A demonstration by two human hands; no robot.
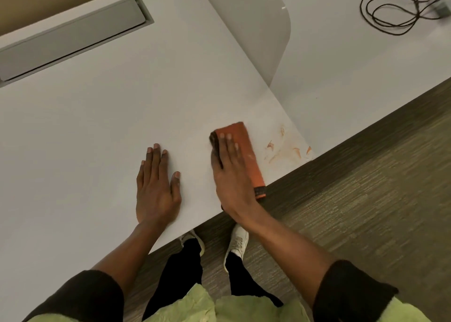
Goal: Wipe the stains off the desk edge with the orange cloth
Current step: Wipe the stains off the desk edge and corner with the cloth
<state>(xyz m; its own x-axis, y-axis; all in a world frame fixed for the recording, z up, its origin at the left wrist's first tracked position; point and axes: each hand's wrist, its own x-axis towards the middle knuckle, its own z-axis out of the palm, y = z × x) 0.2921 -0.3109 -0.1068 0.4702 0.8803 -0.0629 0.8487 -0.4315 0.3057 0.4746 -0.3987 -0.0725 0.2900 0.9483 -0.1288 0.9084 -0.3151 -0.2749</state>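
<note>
A folded orange cloth lies flat on the white desk, its near end hanging just over the front edge. My right hand presses flat on the cloth's left half, fingers straight and together. Orange-brown stains smear the desk corner just right of the cloth, close to the front edge. My left hand rests palm down on the bare desk to the left, fingers spread, holding nothing.
A grey cable-tray lid is set into the desk at the back left. A frosted divider panel stands between this desk and the neighbouring one, where a coiled dark cable lies. Carpeted floor and my white shoes are below.
</note>
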